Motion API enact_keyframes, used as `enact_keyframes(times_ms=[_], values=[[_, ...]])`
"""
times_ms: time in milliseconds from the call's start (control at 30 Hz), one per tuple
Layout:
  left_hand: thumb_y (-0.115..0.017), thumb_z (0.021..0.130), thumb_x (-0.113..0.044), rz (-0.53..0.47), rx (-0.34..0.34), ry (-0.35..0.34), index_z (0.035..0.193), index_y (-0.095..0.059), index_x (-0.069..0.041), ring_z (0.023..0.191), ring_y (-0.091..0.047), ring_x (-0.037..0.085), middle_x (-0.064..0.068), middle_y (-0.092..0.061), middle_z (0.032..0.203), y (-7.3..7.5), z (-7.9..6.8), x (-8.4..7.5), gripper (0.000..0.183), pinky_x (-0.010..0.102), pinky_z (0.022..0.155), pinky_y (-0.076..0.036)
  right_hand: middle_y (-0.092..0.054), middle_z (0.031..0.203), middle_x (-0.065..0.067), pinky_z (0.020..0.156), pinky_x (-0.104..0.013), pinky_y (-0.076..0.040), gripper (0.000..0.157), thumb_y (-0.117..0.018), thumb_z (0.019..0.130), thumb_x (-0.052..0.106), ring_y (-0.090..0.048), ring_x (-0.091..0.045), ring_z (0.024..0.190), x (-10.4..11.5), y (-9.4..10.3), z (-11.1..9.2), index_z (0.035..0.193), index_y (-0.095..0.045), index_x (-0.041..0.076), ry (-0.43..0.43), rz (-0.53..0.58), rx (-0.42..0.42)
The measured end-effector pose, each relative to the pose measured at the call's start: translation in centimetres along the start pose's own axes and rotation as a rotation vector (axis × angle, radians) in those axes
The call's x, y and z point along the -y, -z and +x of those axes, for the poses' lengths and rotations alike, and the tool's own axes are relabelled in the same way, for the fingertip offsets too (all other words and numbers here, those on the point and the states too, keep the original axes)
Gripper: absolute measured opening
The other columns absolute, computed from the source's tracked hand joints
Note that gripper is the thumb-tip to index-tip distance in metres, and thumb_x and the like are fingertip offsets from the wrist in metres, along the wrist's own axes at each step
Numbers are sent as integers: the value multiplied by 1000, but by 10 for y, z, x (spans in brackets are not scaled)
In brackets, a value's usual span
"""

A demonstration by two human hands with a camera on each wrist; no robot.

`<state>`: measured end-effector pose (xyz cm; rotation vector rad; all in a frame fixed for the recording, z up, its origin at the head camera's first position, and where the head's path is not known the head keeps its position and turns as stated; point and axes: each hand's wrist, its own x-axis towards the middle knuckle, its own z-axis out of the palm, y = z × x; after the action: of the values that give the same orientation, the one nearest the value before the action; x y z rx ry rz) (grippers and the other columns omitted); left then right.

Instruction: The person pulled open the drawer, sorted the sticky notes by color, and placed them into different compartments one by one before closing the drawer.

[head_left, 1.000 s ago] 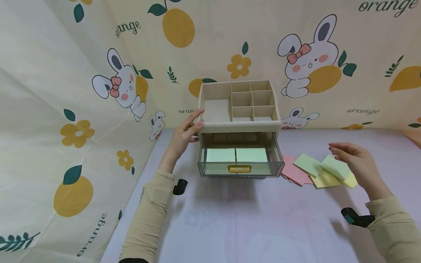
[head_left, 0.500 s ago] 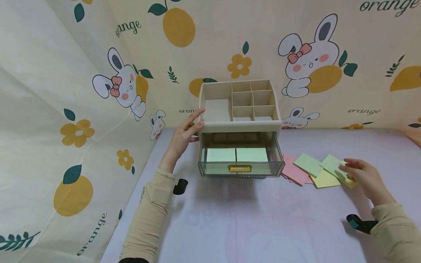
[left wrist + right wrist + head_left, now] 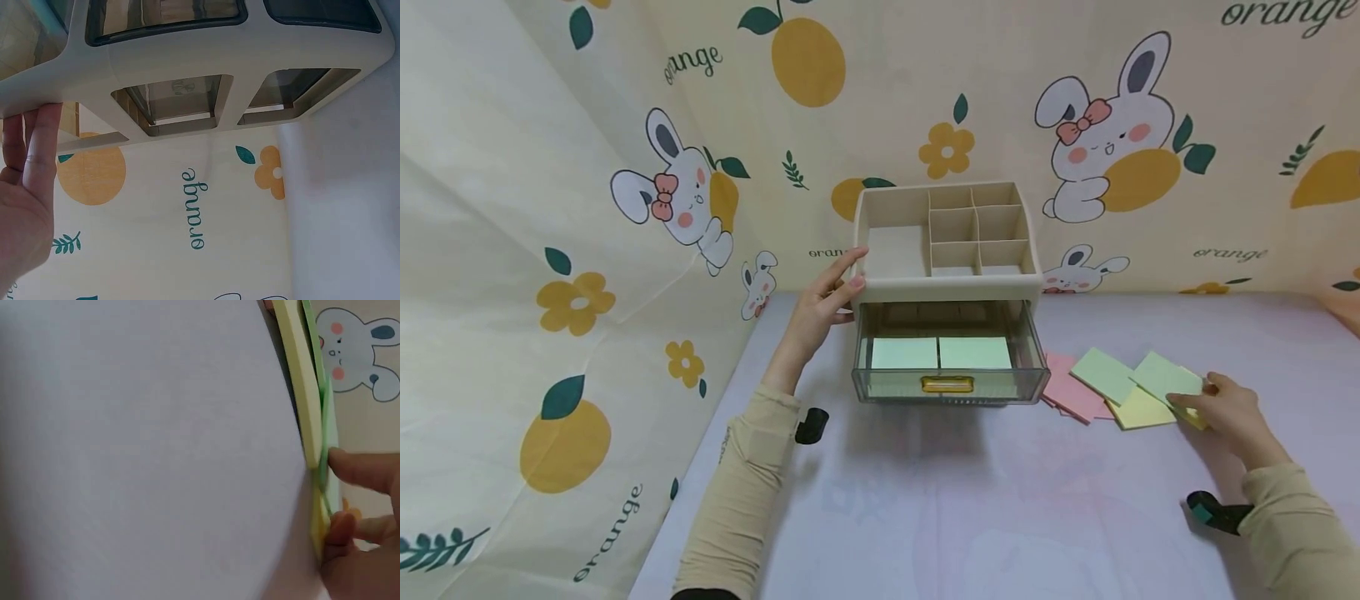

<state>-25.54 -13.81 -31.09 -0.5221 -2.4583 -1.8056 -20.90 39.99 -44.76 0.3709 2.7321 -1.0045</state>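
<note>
A white desk organizer (image 3: 947,290) stands at the back, its clear drawer (image 3: 880,387) pulled out. Inside the drawer lie two light green sticky note pads (image 3: 904,354) side by side. My left hand (image 3: 812,321) rests its fingers against the organizer's left side, near the top edge; the left wrist view shows straight fingers (image 3: 42,150) on that wall. To the right lies a loose pile of sticky note pads. At its right end my right hand (image 3: 1232,412) pinches a green sticky note pad (image 3: 1163,377) by its edges, thumb at the near corner, over a yellow pad (image 3: 317,519).
Pink pads (image 3: 1071,392), another green pad (image 3: 1102,375) and a yellow pad (image 3: 1138,410) overlap right of the drawer. The drawer front has a gold handle (image 3: 947,384). A printed cloth backdrop (image 3: 880,100) rises directly behind the organizer, above the pale table (image 3: 970,517).
My right hand has come down from above the pile, dipped toward the right, and now takes the rightmost green sticky note pad by its edges. The left hand and organizer have stayed put.
</note>
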Motion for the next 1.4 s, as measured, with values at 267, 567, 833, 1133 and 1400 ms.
enact_keyframes(times_ms=[267, 567, 833, 1133, 1400], values=[[-49, 94, -37, 7, -3, 5, 135, -42, -45, 98, -61, 34, 15, -54, 105, 1, 2, 2, 42, 50, 84, -52, -2, 130, -53, 91, -67, -23, 99, -56, 87, 50, -3, -64, 119, 1, 3, 2, 137, -9, -22, 11, -16, 58], [-48, 95, -32, -15, 2, 8, 138, -40, -39, 99, -61, 36, 16, -53, 107, 0, 1, 0, 44, 53, 85, -51, -27, 122, -43, 72, -38, -42, 88, -54, 90, 41, -42, -42, 100, -4, 1, -3, 135, -7, -18, 22, 123, -43], [-49, 94, -35, -1, 3, 0, 135, -42, -43, 98, -62, 32, 16, -54, 109, 1, 1, 2, 42, 49, 84, -52, -58, 70, 20, 53, -19, -49, 9, -54, 93, 22, -59, 1, 59, -15, -4, -8, 100, -48, 23, 127, 429, -193], [-49, 94, -37, -1, -1, -18, 134, -43, -44, 93, -62, 30, 13, -53, 101, 0, 2, 2, 42, 48, 82, -53, -68, 76, 10, 56, -13, -51, 17, -62, 87, 6, -64, -2, 60, -25, 2, 0, 101, -60, 16, 374, 931, -296], [-49, 94, -36, -7, 2, -11, 135, -43, -42, 95, -61, 34, 14, -54, 103, 1, 2, 2, 42, 49, 83, -52, -67, 82, 10, 60, -9, -50, 19, -60, 87, 2, -63, -1, 65, 33, 11, -34, 103, -60, 11, 443, 986, -364]])
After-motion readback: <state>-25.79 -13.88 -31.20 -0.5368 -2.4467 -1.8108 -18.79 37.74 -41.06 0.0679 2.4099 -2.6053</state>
